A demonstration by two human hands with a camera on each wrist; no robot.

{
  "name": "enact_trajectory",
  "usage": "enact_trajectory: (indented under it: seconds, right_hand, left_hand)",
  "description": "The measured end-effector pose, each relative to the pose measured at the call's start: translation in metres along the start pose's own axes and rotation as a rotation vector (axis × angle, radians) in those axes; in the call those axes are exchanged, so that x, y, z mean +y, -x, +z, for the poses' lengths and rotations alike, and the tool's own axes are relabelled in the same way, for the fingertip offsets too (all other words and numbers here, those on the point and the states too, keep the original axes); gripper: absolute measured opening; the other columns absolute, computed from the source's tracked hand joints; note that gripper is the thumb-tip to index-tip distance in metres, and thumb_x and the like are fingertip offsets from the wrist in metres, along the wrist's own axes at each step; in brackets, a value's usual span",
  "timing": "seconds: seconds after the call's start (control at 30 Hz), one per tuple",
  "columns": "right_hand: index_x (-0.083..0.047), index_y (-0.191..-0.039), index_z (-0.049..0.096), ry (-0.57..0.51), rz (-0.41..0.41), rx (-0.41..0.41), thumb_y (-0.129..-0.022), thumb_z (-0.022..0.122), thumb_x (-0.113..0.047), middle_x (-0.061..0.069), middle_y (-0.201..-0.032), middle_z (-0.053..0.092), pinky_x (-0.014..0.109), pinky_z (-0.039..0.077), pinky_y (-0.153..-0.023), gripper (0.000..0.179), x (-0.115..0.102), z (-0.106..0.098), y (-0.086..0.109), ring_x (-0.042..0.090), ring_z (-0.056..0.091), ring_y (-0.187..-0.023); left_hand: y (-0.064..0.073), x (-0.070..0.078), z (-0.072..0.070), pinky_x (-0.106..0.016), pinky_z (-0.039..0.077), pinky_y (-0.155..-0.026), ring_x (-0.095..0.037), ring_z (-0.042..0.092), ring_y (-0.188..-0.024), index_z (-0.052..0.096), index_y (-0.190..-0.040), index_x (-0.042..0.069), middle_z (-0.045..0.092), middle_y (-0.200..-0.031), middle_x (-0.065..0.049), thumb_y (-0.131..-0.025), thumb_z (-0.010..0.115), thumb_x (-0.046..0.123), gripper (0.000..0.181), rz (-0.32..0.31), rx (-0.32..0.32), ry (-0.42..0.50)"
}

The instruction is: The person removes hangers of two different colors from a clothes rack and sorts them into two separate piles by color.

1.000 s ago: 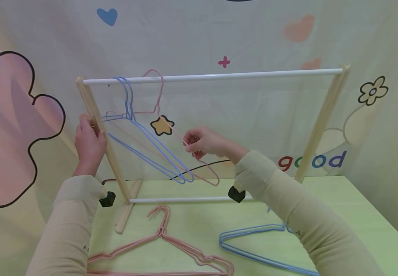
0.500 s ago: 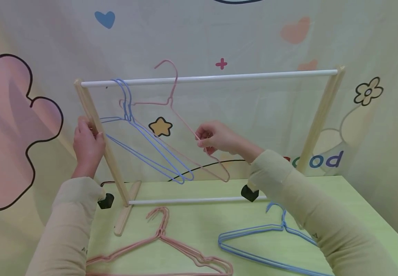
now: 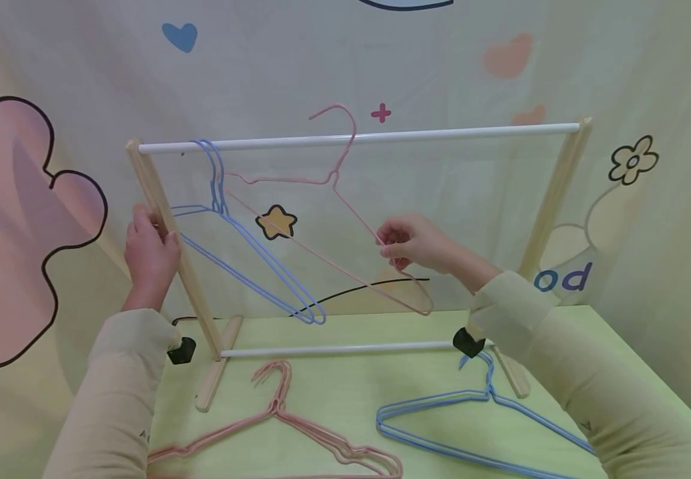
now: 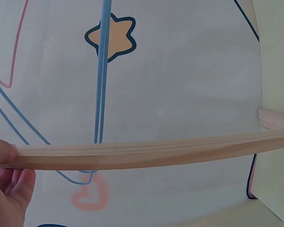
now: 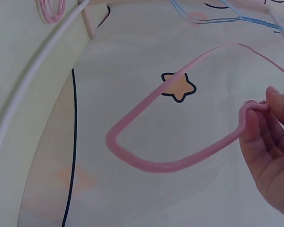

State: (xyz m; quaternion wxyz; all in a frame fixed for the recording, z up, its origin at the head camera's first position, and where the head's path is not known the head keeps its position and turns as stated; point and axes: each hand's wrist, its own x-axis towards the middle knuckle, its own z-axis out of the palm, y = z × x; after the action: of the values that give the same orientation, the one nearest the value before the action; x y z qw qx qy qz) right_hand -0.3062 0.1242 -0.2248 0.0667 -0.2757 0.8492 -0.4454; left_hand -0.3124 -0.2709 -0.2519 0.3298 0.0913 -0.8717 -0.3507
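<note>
My right hand (image 3: 414,243) pinches a pink hanger (image 3: 288,179) by its right shoulder, between thumb and fingers. The hanger's hook rises above the rack's white top rail (image 3: 441,135) and overlaps it in the head view. In the right wrist view the pink hanger (image 5: 168,165) reaches out from the fingertips. My left hand (image 3: 152,256) grips the left wooden post (image 3: 186,279) of the rack; in the left wrist view thumb and fingers lie on either side of that post (image 4: 132,157). Two blue hangers (image 3: 273,266) hang from the top rail near the left post.
Several pink hangers (image 3: 276,412) lie stacked on the green table (image 3: 333,392) at front left. More blue hangers (image 3: 435,399) lie at front right. A white lower rail (image 3: 333,348) joins the rack's feet. A printed curtain (image 3: 465,73) hangs behind.
My right hand has moved to the right with the pink hanger, whose hook has risen from the rail's height to above it. The left hand stays on the post.
</note>
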Motion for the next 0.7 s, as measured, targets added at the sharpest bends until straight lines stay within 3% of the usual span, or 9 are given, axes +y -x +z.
enact_trajectory:
  seconds: [0.7]
  right_hand:
    - [0.002, -0.089, 0.054, 0.075, 0.031, -0.086, -0.084, 0.055, -0.001, 0.009, -0.070, 0.054, 0.024, 0.047, -0.055, 0.007, 0.041, 0.005, 0.035, 0.014, 0.050, -0.058]
  left_hand:
    - [0.001, 0.001, 0.000, -0.049, 0.038, -0.080, -0.037, 0.044, -0.096, 0.031, -0.109, 0.001, 0.043, -0.106, -0.022, -0.088, 0.045, 0.009, 0.026, 0.011, 0.010, -0.017]
